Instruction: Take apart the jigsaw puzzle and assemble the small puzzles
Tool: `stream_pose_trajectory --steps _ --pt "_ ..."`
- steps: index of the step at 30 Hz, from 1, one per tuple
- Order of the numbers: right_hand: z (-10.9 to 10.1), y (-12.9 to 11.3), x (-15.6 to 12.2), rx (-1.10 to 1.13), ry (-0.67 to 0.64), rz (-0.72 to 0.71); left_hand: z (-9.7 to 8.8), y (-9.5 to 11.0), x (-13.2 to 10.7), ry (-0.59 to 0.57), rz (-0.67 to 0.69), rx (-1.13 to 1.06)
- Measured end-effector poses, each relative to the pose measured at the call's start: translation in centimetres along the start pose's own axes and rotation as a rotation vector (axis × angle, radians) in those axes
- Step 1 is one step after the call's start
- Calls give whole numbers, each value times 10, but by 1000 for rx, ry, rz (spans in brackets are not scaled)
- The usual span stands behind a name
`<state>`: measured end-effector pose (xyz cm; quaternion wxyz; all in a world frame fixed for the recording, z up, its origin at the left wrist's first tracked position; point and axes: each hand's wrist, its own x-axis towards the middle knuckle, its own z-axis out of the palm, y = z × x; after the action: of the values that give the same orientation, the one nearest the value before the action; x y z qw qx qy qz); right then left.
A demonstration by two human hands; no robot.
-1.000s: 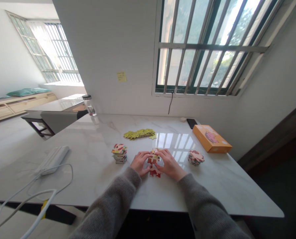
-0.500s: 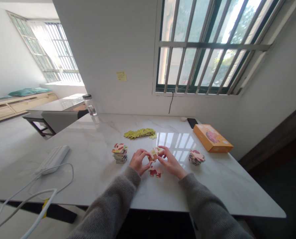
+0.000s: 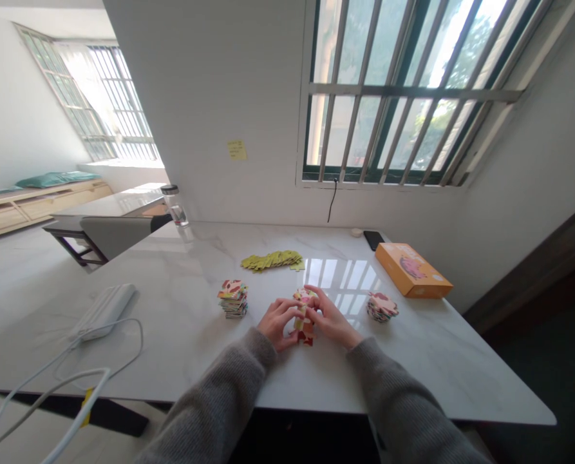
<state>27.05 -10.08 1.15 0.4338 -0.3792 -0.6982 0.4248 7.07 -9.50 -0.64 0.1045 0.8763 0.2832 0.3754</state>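
Note:
At the middle of the table, my left hand [image 3: 280,322] and my right hand [image 3: 329,317] meet over a few colourful jigsaw puzzle pieces [image 3: 303,295]. Both hands have bent fingers closed on these pieces from either side, and the fingers hide part of them. Just below the fingertips shows a red and pink puzzle piece [image 3: 307,339]. To the left of my left hand stands a tall stack of puzzle pieces [image 3: 233,299]. A lower stack of pieces [image 3: 382,307] lies to the right of my right hand.
Beyond the hands lies a fanned row of yellow-green pieces [image 3: 272,260]. An orange box [image 3: 413,270] and a black phone [image 3: 373,240] are at the right back. A white power strip [image 3: 104,312] with cables lies left; a glass bottle [image 3: 175,205] stands at the far left edge.
My hands have come closer together and the held pieces are turned. My left hand has shifted slightly right and down, and the red and pink piece below is now partly covered.

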Motion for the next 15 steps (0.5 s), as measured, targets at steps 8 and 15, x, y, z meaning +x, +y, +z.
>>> stream_pose_trajectory --steps 8,15 --pt "-6 5 2 -171 225 -11 -24 32 -9 121 -28 42" --pt "-4 10 0 -396 162 -83 -115 4 -17 268 -121 211"
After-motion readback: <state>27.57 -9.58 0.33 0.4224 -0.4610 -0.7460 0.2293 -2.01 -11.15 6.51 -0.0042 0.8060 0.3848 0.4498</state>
